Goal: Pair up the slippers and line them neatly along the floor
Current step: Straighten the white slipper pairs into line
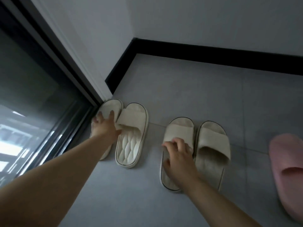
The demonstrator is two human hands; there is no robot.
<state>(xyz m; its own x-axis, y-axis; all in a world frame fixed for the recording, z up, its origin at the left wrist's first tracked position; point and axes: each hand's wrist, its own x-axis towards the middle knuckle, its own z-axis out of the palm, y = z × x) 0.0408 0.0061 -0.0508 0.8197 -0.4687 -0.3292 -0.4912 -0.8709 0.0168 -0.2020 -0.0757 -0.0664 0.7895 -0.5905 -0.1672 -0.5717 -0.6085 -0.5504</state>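
Observation:
Two cream slippers lie side by side near the door frame. My left hand (pixel 105 126) rests on the strap of the left cream slipper (pixel 111 105), thumb touching the right cream slipper (pixel 131 136). To their right stands a beige pair. My right hand (pixel 178 154) grips the strap of the left beige slipper (pixel 178 128), next to the right beige slipper (pixel 213 145). A pink slipper (pixel 288 171) lies at the far right, partly cut off by the frame edge.
A glass sliding door with a dark frame (pixel 54 89) runs along the left. White walls with a black skirting board (pixel 213 58) form a corner behind the slippers. Grey floor tiles (pixel 196 95) stretch between the slippers and the wall.

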